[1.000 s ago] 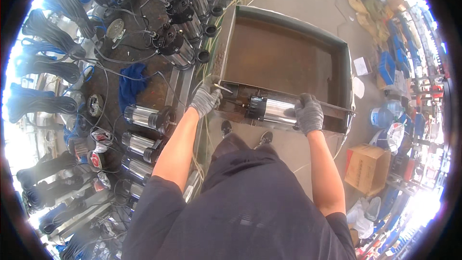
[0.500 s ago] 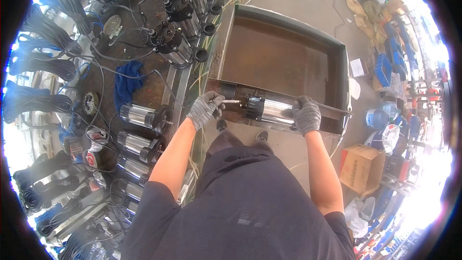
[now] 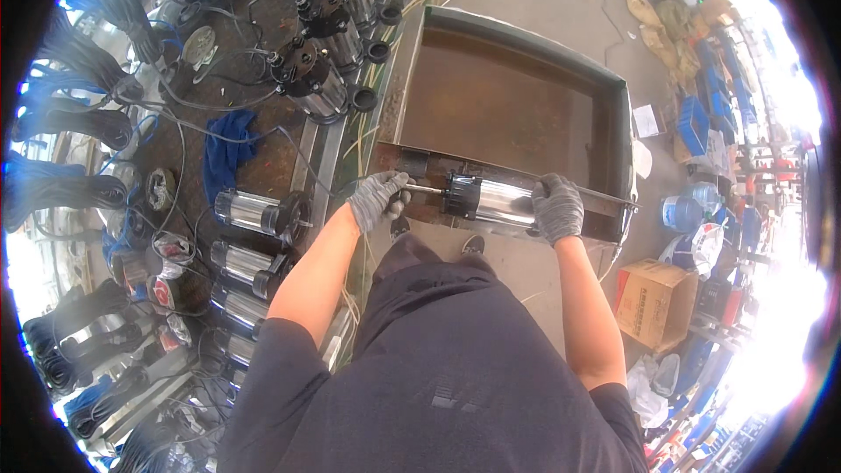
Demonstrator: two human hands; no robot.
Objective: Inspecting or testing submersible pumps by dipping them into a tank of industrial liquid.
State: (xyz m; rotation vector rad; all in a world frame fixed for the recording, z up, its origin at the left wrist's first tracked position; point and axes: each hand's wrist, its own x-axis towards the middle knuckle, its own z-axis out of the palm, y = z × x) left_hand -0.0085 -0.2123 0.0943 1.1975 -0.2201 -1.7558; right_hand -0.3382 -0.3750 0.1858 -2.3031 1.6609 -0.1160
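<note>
A shiny metal cylinder with a black ribbed end, like a submersible pump motor (image 3: 499, 202), lies on its side across the near edge of a water-filled tank (image 3: 627, 123). My right hand (image 3: 558, 208), in a grey glove, is wrapped over its right end. My left hand (image 3: 379, 200), also gloved, is closed on a slim metal rod (image 3: 424, 188). The rod points right, its tip at the motor's black end; whether they touch I cannot tell. Part of the rod is hidden in my fingers.
Several similar motors stand upright (image 3: 311, 79) or lie (image 3: 254, 213) on the workbench at left, near a blue cloth (image 3: 229, 151) and bundled black cables (image 3: 66, 180). On the right are a cardboard box (image 3: 655, 305) and a blue water jug (image 3: 681, 213).
The rod in my left hand has shifted slightly in angle, and more of its thin length shows toward the motor. My right hand keeps its place on the motor.
</note>
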